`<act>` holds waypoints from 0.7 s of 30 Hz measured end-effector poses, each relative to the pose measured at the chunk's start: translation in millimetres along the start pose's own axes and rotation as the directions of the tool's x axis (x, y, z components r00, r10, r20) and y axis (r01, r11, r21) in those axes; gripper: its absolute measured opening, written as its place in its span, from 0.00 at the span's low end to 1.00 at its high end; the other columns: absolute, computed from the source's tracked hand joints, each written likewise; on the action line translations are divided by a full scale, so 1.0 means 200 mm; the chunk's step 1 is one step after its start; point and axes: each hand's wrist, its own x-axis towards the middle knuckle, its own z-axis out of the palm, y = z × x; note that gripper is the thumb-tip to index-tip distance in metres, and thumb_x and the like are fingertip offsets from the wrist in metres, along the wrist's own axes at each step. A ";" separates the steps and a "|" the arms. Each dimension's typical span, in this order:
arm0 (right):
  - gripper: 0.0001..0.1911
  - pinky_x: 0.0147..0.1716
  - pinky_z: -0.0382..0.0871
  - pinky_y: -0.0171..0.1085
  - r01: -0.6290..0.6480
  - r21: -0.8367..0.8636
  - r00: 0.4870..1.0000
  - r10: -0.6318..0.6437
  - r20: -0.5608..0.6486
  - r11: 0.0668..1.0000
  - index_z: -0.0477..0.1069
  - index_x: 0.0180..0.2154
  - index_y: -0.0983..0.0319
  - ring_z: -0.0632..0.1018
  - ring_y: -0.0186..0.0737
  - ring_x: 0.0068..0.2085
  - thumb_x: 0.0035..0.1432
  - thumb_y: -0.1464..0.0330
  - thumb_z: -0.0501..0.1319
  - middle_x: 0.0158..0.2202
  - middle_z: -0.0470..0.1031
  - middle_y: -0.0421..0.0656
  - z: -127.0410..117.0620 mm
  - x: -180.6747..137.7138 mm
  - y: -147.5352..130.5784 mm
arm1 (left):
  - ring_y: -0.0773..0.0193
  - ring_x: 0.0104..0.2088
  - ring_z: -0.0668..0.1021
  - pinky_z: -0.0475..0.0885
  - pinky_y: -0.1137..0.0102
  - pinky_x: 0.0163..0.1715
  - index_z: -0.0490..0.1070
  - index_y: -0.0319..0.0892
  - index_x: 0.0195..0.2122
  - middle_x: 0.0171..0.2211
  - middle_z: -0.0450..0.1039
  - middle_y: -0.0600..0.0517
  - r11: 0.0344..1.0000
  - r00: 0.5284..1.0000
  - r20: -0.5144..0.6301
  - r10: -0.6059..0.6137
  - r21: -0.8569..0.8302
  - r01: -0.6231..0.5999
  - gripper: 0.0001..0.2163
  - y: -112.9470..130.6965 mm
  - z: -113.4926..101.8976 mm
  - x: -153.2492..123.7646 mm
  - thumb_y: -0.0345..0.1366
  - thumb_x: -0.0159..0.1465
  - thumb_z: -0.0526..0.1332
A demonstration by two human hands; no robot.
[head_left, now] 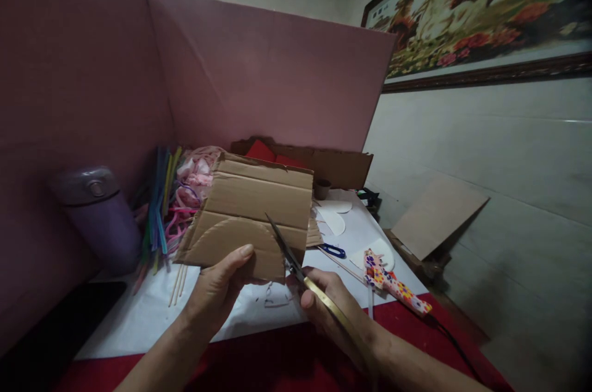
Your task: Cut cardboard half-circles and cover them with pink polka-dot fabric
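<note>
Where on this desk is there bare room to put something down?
Bare white sheet lies between the wooden sticks and the left hand holding the cardboard. Red cloth is bare between the forearms. Crowded: straws at back left, glue gun beside the right hand with scissors.

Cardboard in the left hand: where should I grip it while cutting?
Probably the lower edge, from below, as the left hand pinches the cardboard now, thumb on its front. The sheet stands upright and the scissors in the right hand cut in from the right.
</note>
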 end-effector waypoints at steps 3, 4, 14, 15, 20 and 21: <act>0.37 0.16 0.52 0.30 0.001 0.003 1.000 -0.001 -0.016 1.000 0.68 0.39 0.66 0.57 0.29 0.18 0.47 0.38 0.55 0.18 0.56 0.33 0.01 0.00 0.01 | 0.64 0.25 0.77 0.75 0.72 0.20 0.78 0.37 0.31 0.25 0.79 0.52 1.000 1.000 -0.008 0.011 -0.008 -0.011 0.07 0.00 0.00 0.00 0.33 0.51 0.68; 0.35 0.16 0.52 0.30 0.003 -0.007 1.000 -0.003 -0.020 1.000 0.68 0.36 0.66 0.57 0.28 0.18 0.47 0.39 0.56 0.18 0.55 0.33 0.01 0.00 0.01 | 0.64 0.25 0.77 0.75 0.72 0.20 0.77 0.37 0.31 0.25 0.79 0.52 1.000 1.000 -0.004 0.010 -0.010 -0.010 0.07 0.00 0.00 0.00 0.32 0.51 0.68; 0.33 0.15 0.52 0.28 0.019 -0.048 0.999 -0.017 0.037 0.999 0.65 0.28 0.64 0.60 0.27 0.19 0.45 0.38 0.57 0.20 0.60 0.35 -0.08 0.02 -0.04 | 0.66 0.25 0.76 0.74 0.73 0.25 0.76 0.38 0.24 0.24 0.76 0.54 0.999 0.999 -0.042 0.015 -0.048 -0.017 0.05 0.00 -0.01 0.00 0.31 0.48 0.70; 0.34 0.15 0.52 0.28 0.003 -0.050 0.999 -0.001 0.043 0.999 0.65 0.27 0.64 0.61 0.28 0.19 0.44 0.37 0.56 0.20 0.61 0.36 -0.09 0.02 -0.04 | 0.67 0.25 0.75 0.74 0.73 0.25 0.75 0.38 0.22 0.23 0.75 0.54 0.999 0.999 -0.029 0.017 -0.036 -0.018 0.05 -0.01 -0.02 0.00 0.32 0.48 0.70; 0.40 0.14 0.54 0.29 -0.099 -0.046 0.990 0.103 0.099 0.994 0.64 0.24 0.64 0.62 0.29 0.16 0.42 0.32 0.47 0.16 0.60 0.36 -0.09 0.02 -0.11 | 0.70 0.19 0.69 0.72 0.73 0.23 0.70 0.39 0.16 0.15 0.65 0.58 1.000 0.997 0.079 -0.019 0.024 0.017 0.11 -0.01 -0.03 0.00 0.34 0.51 0.68; 0.39 0.13 0.53 0.29 -0.101 -0.049 0.990 0.105 0.097 0.994 0.63 0.24 0.63 0.61 0.28 0.16 0.41 0.32 0.47 0.16 0.59 0.36 -0.08 0.02 -0.12 | 0.70 0.20 0.69 0.72 0.73 0.24 0.70 0.39 0.16 0.16 0.67 0.58 1.000 0.997 0.069 -0.018 0.023 0.016 0.10 -0.01 -0.03 0.00 0.34 0.51 0.68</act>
